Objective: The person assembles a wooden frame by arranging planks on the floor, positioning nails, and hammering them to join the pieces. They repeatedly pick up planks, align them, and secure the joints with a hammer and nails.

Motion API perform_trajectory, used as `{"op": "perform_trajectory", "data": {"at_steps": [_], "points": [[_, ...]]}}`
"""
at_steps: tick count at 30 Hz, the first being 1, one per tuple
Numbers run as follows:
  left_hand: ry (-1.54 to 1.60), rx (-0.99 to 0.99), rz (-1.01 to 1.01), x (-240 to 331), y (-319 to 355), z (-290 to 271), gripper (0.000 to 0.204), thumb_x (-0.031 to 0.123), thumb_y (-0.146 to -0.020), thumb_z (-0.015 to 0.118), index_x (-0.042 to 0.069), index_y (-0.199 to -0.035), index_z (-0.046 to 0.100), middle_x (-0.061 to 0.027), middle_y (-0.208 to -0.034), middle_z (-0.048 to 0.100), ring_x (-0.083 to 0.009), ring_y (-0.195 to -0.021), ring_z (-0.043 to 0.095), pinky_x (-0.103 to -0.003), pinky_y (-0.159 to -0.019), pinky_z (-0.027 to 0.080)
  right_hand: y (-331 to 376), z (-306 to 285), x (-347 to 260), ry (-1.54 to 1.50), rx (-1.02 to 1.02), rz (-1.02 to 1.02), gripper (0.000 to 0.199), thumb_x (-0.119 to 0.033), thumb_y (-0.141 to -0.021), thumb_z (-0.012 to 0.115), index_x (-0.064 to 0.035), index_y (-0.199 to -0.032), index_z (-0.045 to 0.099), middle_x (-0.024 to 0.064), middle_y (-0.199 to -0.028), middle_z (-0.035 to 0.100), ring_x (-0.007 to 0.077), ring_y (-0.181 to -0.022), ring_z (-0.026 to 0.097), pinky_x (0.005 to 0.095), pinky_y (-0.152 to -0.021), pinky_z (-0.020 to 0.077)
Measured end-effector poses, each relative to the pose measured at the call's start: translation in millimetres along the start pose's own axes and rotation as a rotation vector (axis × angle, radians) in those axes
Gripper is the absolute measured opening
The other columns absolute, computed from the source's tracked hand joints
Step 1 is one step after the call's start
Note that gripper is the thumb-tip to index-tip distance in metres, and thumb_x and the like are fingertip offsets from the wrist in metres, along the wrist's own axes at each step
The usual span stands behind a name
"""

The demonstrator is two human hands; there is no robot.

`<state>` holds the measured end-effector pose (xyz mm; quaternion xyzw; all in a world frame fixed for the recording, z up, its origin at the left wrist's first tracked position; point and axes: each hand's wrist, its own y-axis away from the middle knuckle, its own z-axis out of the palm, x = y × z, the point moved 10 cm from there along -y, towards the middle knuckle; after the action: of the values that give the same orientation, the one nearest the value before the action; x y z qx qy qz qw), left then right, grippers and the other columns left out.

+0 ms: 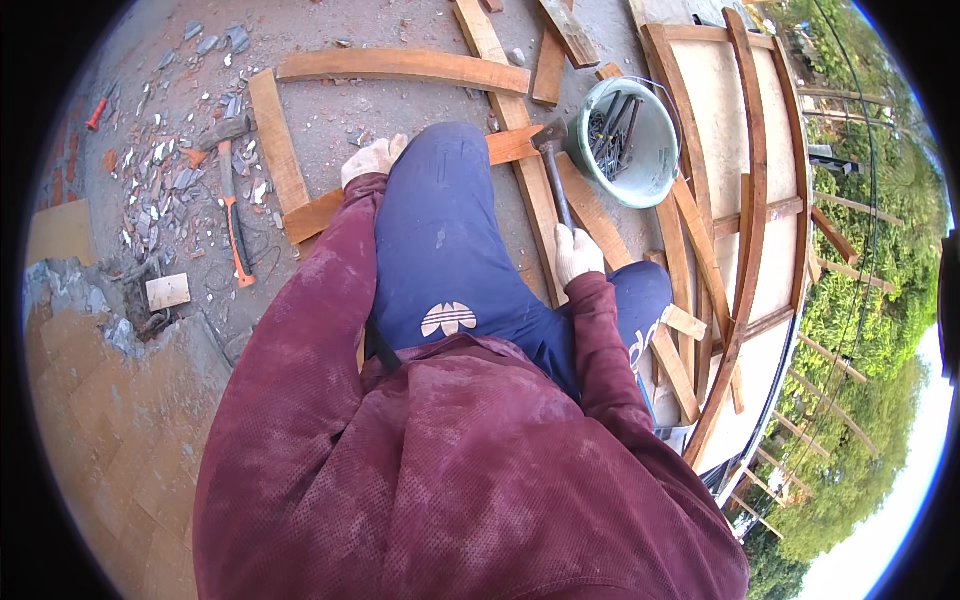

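My right hand [577, 254], in a white glove, is closed around the dark handle of a hammer [557, 186]. The hammer's head is over the right end of a wooden plank [513, 146], beside the bucket; I cannot tell whether they touch. My left hand [370, 162], gloved in white too, is at the outer side of my raised left knee, above that plank's left part. Its fingers look curled in, and what they hold, if anything, is hidden. The plank passes behind my knee and meets a shorter board [279, 142] at its left end.
A pale green bucket [660, 150] holds nails and metal tools. A second hammer [232, 205] with an orange-and-black handle lies among rubble at left. Planks [405, 68] lie ahead; others lean at right by a wooden frame [752, 150]. Trees [850, 330] stand beyond. Brown tiles [105, 430] cover the lower left.
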<state>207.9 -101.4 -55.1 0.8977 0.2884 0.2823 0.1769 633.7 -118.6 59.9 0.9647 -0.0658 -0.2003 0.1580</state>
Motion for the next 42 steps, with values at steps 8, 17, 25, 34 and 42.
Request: {"op": "perform_trajectory", "data": {"at_steps": [8,17,25,34,42], "points": [[0.140,0.014,-0.027,-14,1,-3,0.055,0.060,-0.100,0.049,0.016,-0.126,0.067,-0.0196,-0.124,0.071,-0.0394,-0.117,0.067,-0.050,-0.099,0.051,25,-91,-5,0.354,-0.241,-0.073,0.038,-0.039,-0.099,0.061,-0.0023,-0.106,0.068,0.0278,-0.095,0.071,0.0456,-0.095,0.069,0.0506,-0.086,0.0533],[-0.207,0.491,0.368,37,-49,-89,0.086,0.034,-0.079,0.084,0.023,-0.154,0.043,-0.0067,-0.153,0.046,-0.0323,-0.138,0.043,-0.049,-0.110,0.042,-10,-80,-79,0.673,-0.351,-0.144,0.030,-0.030,-0.090,0.067,-0.0028,-0.104,0.069,0.0271,-0.098,0.073,0.0443,-0.095,0.071,0.0512,-0.087,0.0554],[-0.676,0.011,0.491,100,-147,-78,0.089,0.047,-0.078,0.085,0.027,-0.154,0.043,-0.0084,-0.147,0.054,-0.0302,-0.142,0.046,-0.057,-0.122,0.024,6,-54,-100,0.790,-0.373,-0.164,0.023,-0.024,-0.092,0.063,-0.0031,-0.103,0.063,0.0272,-0.090,0.073,0.0449,-0.089,0.072,0.0534,-0.083,0.0571],[-0.632,0.265,0.617,102,-104,-126,0.077,0.033,-0.073,0.089,0.033,-0.143,0.056,-0.0029,-0.128,0.062,-0.0247,-0.128,0.056,-0.056,-0.119,0.030,19,-60,-98,0.644,-0.341,-0.158,0.025,-0.017,-0.092,0.064,-0.0048,-0.114,0.065,0.0236,-0.095,0.074,0.0432,-0.088,0.073,0.0504,-0.081,0.0570],[-0.718,0.480,0.652,119,-80,-220,0.077,0.032,-0.071,0.089,0.035,-0.140,0.057,-0.0022,-0.124,0.063,-0.0264,-0.126,0.057,-0.056,-0.119,0.029,102,-214,-33,-0.189,-0.054,0.004,0.045,-0.007,-0.095,0.058,-0.0004,-0.139,0.061,0.0192,-0.132,0.068,0.0254,-0.126,0.064,0.0346,-0.108,0.0462]]}}
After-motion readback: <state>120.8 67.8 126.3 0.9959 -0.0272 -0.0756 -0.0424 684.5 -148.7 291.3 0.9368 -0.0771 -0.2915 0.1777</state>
